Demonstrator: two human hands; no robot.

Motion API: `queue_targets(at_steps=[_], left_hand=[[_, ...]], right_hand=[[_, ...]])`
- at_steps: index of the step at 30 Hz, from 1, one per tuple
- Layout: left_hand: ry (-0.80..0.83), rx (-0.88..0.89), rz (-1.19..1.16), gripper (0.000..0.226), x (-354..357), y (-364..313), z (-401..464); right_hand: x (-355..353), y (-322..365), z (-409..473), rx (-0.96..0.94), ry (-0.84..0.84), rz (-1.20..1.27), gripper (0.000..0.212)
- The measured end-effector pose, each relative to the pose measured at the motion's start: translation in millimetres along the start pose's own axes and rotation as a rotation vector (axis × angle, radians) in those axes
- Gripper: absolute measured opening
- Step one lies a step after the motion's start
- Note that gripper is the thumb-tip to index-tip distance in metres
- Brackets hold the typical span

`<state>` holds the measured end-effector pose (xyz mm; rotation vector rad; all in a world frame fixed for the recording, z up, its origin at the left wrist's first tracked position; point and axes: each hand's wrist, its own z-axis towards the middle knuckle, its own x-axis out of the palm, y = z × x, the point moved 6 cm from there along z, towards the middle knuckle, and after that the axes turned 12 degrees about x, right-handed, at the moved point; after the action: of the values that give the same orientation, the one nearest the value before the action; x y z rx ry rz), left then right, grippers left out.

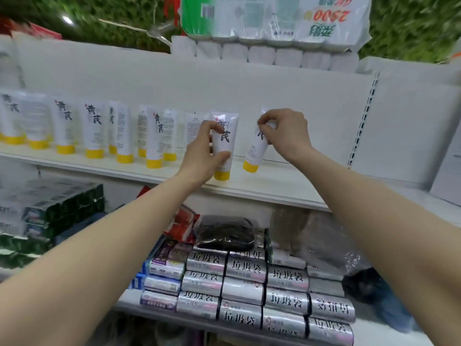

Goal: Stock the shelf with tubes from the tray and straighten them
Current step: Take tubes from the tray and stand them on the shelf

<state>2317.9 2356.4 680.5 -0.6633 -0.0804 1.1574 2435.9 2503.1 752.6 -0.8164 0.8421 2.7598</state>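
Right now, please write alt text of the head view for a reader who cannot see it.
Two hands place white tubes with yellow caps on a white shelf: the left hand holds an upright tube, the right hand grips a tilted tube. More tubes stand left.

Two held tubes [223,143] right of shelf [274,186] row [94,131].

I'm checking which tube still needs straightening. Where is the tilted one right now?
In the head view, the tilted tube is on the white shelf, right of centre, gripped near its top by the right hand, just right of the upright tube the left hand holds.
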Motion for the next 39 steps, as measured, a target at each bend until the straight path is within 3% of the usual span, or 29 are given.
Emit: queue_targets(at_steps=[9,13,17,22,28,39], left_hand=[[0.061,-0.005,-0.002,0.047,26.4,33.3,11.0],[0.087,0.007,0.179,0.064,30.3,36.0,1.6],[0.091,0.035,0.291,0.061,30.2,37.6,0.2],[0.089,-0.011,0.279,0.058,30.7,42.2,1.9],[0.081,-0.03,0.287,0.058,30.7,43.5,2.5],[0.051,-0.046,0.347,0.066,26.0,41.2,-2.2]], right_hand=[[53.5,-22.9,40.3,-0.025,0.084,0.028,0.015],[80.7,-20.0,44.9,-0.091,0.169,-0.034,0.019],[104.6,-25.9,49.3,-0.125,0.305,-0.052,0.035],[119.9,-29.8,56.5,-0.153,0.267,-0.087,0.038],[131.9,-25.3,58.7,-0.19,0.256,-0.106,0.026],[98.8,-34.6,30.4,-0.249,0.225,-0.27,0.047]])
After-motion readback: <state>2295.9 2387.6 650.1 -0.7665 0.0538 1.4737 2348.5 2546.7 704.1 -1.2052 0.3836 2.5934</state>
